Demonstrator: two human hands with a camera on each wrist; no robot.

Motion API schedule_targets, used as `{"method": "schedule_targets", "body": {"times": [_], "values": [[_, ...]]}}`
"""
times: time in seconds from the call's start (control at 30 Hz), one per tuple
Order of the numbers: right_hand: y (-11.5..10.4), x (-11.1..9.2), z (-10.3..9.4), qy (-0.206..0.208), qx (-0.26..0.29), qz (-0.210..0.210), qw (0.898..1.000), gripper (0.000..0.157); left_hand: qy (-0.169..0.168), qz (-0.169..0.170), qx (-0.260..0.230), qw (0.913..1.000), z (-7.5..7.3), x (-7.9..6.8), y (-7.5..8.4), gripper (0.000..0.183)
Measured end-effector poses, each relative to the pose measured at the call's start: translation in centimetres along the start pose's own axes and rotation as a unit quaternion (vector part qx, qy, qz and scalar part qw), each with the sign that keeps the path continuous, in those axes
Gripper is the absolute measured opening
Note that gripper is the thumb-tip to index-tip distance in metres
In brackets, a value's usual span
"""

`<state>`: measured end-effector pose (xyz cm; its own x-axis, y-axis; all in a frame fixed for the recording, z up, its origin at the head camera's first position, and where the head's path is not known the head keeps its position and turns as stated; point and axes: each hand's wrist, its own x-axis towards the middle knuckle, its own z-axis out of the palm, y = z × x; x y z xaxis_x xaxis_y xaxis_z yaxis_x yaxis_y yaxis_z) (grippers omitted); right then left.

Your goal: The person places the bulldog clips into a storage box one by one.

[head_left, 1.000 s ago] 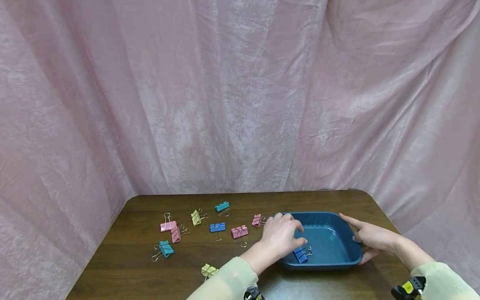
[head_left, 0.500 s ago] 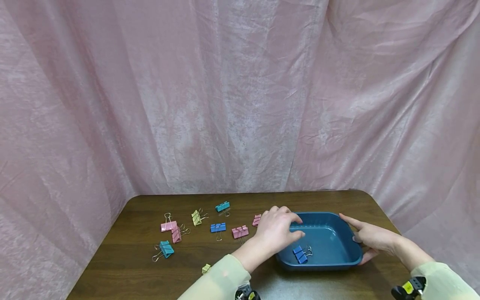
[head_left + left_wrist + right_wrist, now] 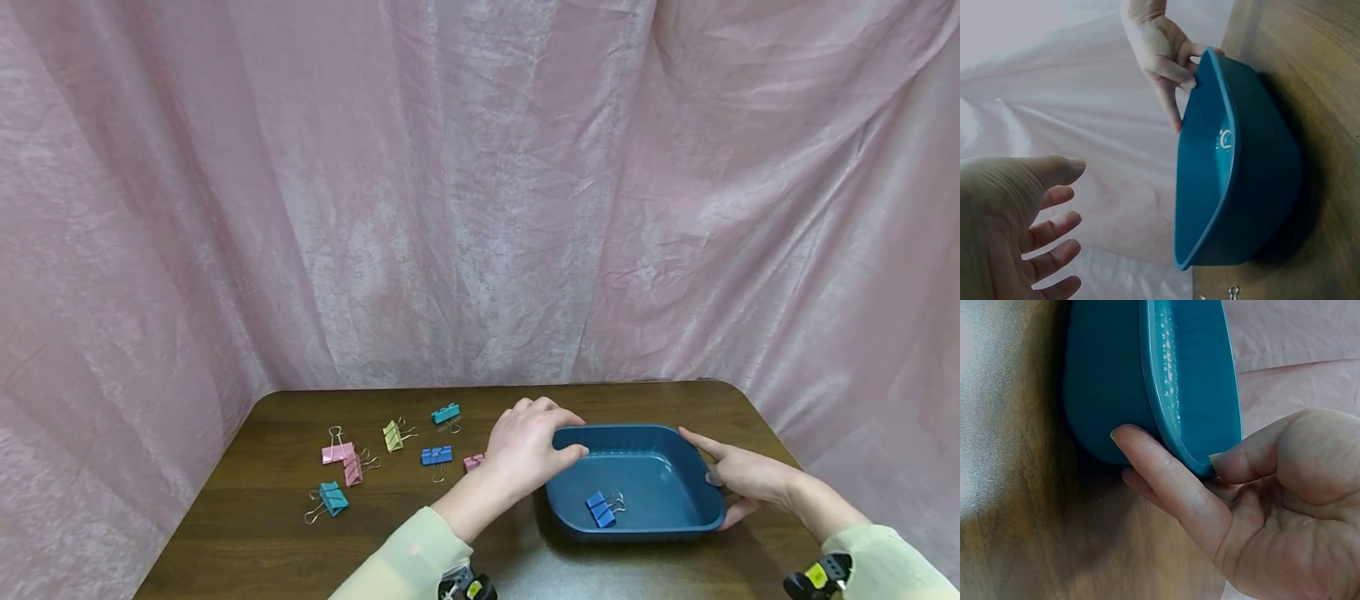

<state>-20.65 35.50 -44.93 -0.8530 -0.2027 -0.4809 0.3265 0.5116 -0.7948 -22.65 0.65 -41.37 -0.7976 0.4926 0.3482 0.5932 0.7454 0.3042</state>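
A blue plastic tray [image 3: 637,532] stands on the table at the right of the head view, with one blue binder clip [image 3: 600,509] lying in it. My right hand [image 3: 748,479] holds its right end; in the right wrist view the thumb is on the rim and the fingers lie against the outer wall. My left hand [image 3: 525,446] hovers by the tray's left end, fingers loosely spread and holding nothing. In the left wrist view that hand [image 3: 1004,219] is apart from the tray [image 3: 1266,162]. A pink binder clip [image 3: 474,462] is partly hidden behind my left hand.
Left of the tray lie more binder clips: a blue one [image 3: 436,456], a teal one [image 3: 445,412], a yellow one [image 3: 392,437], two touching pink ones [image 3: 337,452] and another teal one [image 3: 333,497]. A pink curtain [image 3: 480,192] hangs behind the wooden table [image 3: 247,533].
My left hand has moved left and away from over the tray, uncovering the blue clip. It now covers one pink clip; the front yellow clip is hidden by the sleeve. My right hand stays put.
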Motion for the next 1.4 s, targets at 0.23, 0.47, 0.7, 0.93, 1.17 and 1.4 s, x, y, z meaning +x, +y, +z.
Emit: {"method": "schedule_targets", "body": {"times": [0.23,0.47,0.7,0.93,1.17,1.4], "values": [[0.1,0.1,0.0,0.001,0.002,0.003,1.0,0.082,0.023,-0.001,-0.029,0.9993,-2.0,-1.0,-0.9,0.038],[0.0,0.0,-0.1,0.0,0.005,0.003,1.0,0.082,0.066,-0.002,-0.056,0.9963,-3.8,-2.1,-2.3,0.038],[0.0,0.0,0.0,0.002,0.003,0.007,1.0,0.082,0.108,-0.002,-0.058,0.9925,-5.2,-3.5,-3.9,0.037],[-0.1,0.0,0.0,0.003,0.005,0.01,1.0,0.081,0.116,-0.011,-0.059,0.9914,-6.3,-4.6,-5.3,0.037],[0.0,0.1,-0.1,-0.001,0.008,0.012,1.0,0.082,0.118,-0.025,-0.048,0.9915,-6.8,-5.9,-6.4,0.038],[0.1,0.2,-0.2,-0.012,0.004,-0.001,1.0,0.083,0.124,-0.032,-0.051,0.9905,-7.7,-7.0,-7.2,0.04]]}}
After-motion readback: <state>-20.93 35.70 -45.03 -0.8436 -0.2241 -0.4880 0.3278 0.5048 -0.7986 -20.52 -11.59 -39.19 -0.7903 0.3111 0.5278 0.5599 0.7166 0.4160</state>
